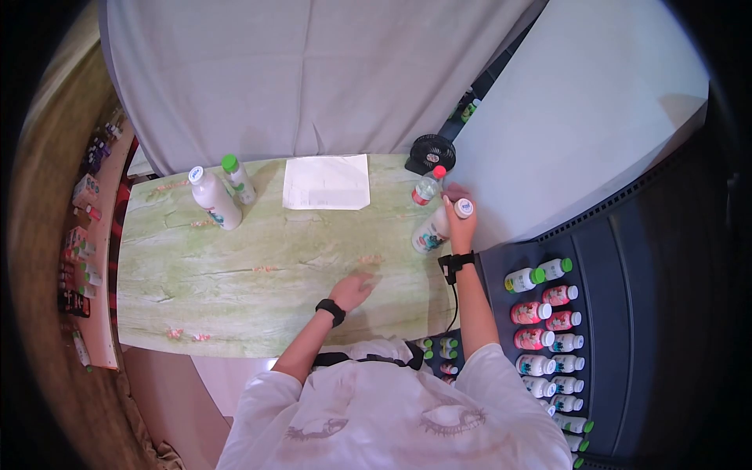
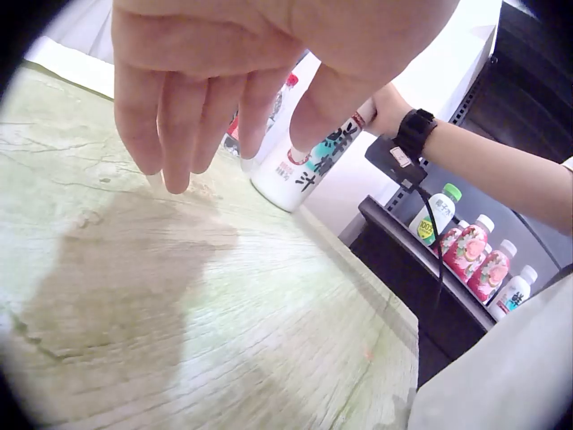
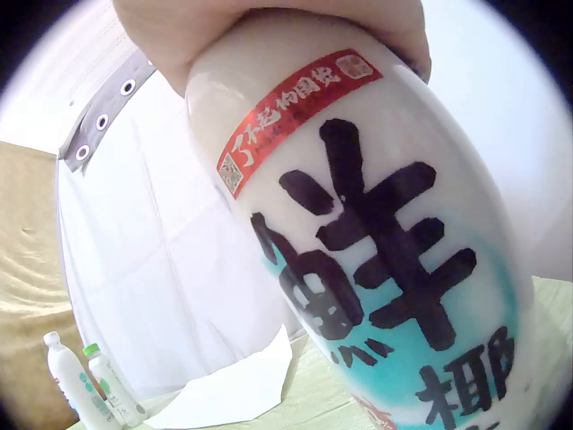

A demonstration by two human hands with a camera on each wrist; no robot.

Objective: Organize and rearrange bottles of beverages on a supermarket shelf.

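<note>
My right hand (image 1: 464, 229) grips a large white bottle (image 1: 430, 235) near its neck, at the right end of the table. The bottle leans, its white cap toward me; the right wrist view shows a red band and large black characters on the bottle (image 3: 385, 215). A clear bottle with a red cap (image 1: 426, 188) stands just beyond it. My left hand (image 1: 354, 290) hovers over the table's front middle, holding nothing. Its fingers (image 2: 183, 125) hang loosely extended in the left wrist view.
Another large white bottle (image 1: 215, 200) and a green-capped bottle (image 1: 240, 182) stand back left on the green table (image 1: 235, 290). White paper (image 1: 326, 182) lies at the back middle. A black fan (image 1: 432, 152) sits back right. Several bottles line the dark shelf (image 1: 603, 313) at right.
</note>
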